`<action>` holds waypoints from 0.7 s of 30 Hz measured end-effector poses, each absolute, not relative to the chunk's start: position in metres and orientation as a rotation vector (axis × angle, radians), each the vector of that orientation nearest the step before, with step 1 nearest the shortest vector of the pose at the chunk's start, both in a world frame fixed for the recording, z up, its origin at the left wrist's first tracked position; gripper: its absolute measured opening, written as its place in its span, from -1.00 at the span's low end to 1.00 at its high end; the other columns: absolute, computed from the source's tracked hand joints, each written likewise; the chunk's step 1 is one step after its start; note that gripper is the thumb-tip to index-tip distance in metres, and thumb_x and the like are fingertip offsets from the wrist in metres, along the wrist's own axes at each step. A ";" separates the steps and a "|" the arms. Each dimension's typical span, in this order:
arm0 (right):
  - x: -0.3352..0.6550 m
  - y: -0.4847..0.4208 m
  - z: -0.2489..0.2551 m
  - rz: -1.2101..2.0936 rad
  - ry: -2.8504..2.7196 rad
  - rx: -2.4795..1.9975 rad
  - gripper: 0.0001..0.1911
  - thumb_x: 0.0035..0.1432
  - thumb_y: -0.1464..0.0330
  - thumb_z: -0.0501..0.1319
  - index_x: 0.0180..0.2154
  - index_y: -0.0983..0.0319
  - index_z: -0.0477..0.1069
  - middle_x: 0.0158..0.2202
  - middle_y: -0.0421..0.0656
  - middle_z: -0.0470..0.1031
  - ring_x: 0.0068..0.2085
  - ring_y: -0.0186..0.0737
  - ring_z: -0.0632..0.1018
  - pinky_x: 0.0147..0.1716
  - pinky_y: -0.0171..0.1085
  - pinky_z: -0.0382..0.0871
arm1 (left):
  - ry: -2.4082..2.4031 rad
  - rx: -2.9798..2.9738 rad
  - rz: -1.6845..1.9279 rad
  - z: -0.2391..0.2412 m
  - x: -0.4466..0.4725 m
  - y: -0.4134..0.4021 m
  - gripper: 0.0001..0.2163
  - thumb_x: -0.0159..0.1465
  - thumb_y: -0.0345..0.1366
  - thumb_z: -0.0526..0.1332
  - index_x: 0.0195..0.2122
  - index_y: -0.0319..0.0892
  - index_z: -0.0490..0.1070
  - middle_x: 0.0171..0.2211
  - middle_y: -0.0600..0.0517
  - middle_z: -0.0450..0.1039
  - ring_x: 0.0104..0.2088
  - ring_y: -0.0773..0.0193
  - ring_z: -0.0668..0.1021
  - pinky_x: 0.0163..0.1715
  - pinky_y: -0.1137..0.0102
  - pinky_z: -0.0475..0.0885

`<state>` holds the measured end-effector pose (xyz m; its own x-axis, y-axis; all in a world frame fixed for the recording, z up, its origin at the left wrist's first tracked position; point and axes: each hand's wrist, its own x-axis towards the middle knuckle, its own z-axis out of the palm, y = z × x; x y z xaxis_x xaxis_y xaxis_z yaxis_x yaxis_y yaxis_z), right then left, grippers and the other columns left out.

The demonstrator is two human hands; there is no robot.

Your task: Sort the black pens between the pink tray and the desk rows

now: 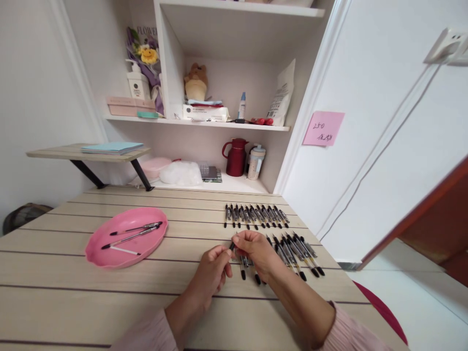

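1. On the left of the surface is a pink tray; in it lie two dark-capped pens and a thin white stick.
2. Beyond it, on the far shelf, the printed word "FLOWER" can be read, partly cut off. The labels on the pump bottle and the white pack are too small for me.
3. Near the middle, the left hand pinches a small dark pen part, with its fingers curled.
4. Just to the right, the right hand has thumb and forefinger closed on the same part. I judge the step is fitting or adjusting it; the next move calls for a steady pinch, without disturbing the pens below.
5. Farther right are a far row of pens and a near row of pens, the latter partly behind the right hand.
6. On the right wall, a pink note shows handwritten "250"; the characters under it I cannot read surely.
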<state>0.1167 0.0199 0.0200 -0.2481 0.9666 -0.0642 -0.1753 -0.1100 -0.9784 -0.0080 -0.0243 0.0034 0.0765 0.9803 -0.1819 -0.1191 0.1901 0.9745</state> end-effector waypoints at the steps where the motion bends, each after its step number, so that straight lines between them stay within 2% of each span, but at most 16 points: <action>1: 0.117 0.020 0.020 1.569 -1.195 -0.954 -0.66 -0.28 0.17 0.35 -0.53 0.29 0.37 -0.61 -0.24 0.37 -0.58 -0.40 0.38 -0.51 -0.36 0.25 | 1.129 1.005 1.074 0.004 -0.008 -0.024 -0.76 0.09 -0.09 0.10 -0.44 -0.19 0.26 -0.70 0.22 0.24 -0.86 0.58 0.09 -0.86 0.58 -0.13; 4: 0.118 0.021 0.020 1.672 -1.132 -0.898 -0.66 -0.22 0.15 0.32 -0.45 0.26 0.37 -0.50 -0.22 0.43 -0.52 -0.39 0.42 -0.46 -0.34 0.30 | 1.078 0.998 1.054 0.006 -0.009 -0.025 -0.75 0.10 -0.08 0.09 -0.43 -0.18 0.25 -0.69 0.22 0.25 -0.86 0.59 0.09 -0.86 0.58 -0.11; 9: 0.119 0.023 0.019 1.618 -1.179 -0.993 -0.64 -0.22 0.13 0.31 -0.59 0.28 0.30 -0.68 -0.28 0.33 -0.62 -0.42 0.38 -0.56 -0.39 0.21 | 1.099 0.990 1.036 0.007 -0.009 -0.026 -0.76 0.10 -0.09 0.09 -0.42 -0.18 0.26 -0.69 0.22 0.24 -0.85 0.58 0.10 -0.85 0.59 -0.12; 14: 0.120 0.024 0.020 1.705 -1.169 -0.890 -0.63 -0.20 0.12 0.30 -0.45 0.29 0.38 -0.53 -0.20 0.44 -0.56 -0.40 0.41 -0.51 -0.36 0.28 | 1.068 0.970 1.011 0.006 -0.009 -0.025 -0.73 0.09 -0.06 0.10 -0.39 -0.19 0.27 -0.68 0.22 0.24 -0.85 0.59 0.08 -0.86 0.59 -0.11; 18: 0.120 0.024 0.017 1.643 -1.196 -0.988 -0.64 -0.19 0.11 0.30 -0.55 0.28 0.31 -0.66 -0.27 0.36 -0.62 -0.41 0.39 -0.56 -0.38 0.24 | 1.094 0.989 1.032 0.006 -0.009 -0.025 -0.73 0.09 -0.06 0.10 -0.39 -0.19 0.27 -0.70 0.22 0.23 -0.85 0.58 0.08 -0.86 0.59 -0.13; 21: 0.120 0.026 0.018 1.651 -1.219 -0.888 -0.67 -0.20 0.15 0.31 -0.52 0.30 0.36 -0.58 -0.23 0.41 -0.61 -0.43 0.39 -0.55 -0.38 0.23 | 1.083 0.974 1.006 0.006 -0.010 -0.025 -0.72 0.08 -0.06 0.10 -0.39 -0.19 0.28 -0.71 0.23 0.22 -0.85 0.58 0.07 -0.85 0.59 -0.13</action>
